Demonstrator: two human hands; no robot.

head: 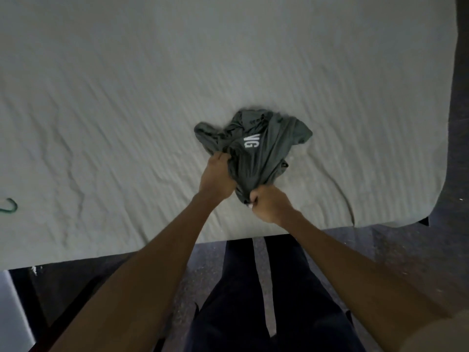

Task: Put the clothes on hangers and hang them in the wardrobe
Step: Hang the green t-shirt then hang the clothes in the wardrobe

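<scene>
Head view, listed near to far.

1. Your legs (266, 301), dark trousers, standing on the floor (393, 250) at the bed's near edge.

2. Right hand (269, 205): fist clenched on a gathered edge of the shirt, lowest part of the bundle, just above the sheet.

3. Left hand (218, 174): fingers curled into the shirt's left side, pinching a fold. Both hands close together, each holding cloth.

4. Shirt (256, 148): dark grey-green, white lettering partly showing, bunched up. Far part rests on the bed; near part drawn toward you by both hands.

5. Bed (127, 97): pale rumpled sheet, carries the shirt near its right end.

6. Hanger (10, 207): green, only a hook showing at the left frame edge, on the bed, well apart from the shirt.

Step in hand, by judgement: picking up and sorting out the shirt, not yet on a hanger. Next move calls for you to shake it open, find the neck, and fetch the hanger from the left. Wardrobe not in view.
</scene>
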